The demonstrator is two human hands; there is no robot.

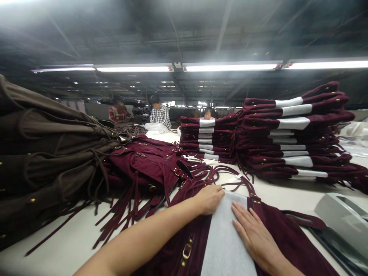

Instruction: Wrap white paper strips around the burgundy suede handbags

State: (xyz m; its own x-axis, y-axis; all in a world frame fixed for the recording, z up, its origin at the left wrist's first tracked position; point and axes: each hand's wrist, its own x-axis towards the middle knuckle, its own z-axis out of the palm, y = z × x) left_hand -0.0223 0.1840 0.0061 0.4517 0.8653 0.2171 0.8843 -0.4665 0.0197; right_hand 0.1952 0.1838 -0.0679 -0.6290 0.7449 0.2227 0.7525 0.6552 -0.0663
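Observation:
A burgundy bag (178,226) with brass buckles and dangling straps lies on the table before me. Over its middle runs a white paper-like strip (225,237). The fingers of my left hand (211,198) are curled closed at the strip's upper left corner, seemingly pinching its edge; the fingertips are partly hidden. Flat on the strip's right side rests my right hand (254,232), fingers stretched out. Just beyond the hands, the bag's looped handles (230,170) lie on the table.
Grey-brown bags (51,161) are piled at left, beside another burgundy bag (143,157). Stacks of burgundy bags with white bands (296,134) rise at back right. A grey plastic device (342,214) stands at right on the white table (287,193). Several people (160,115) are in the background.

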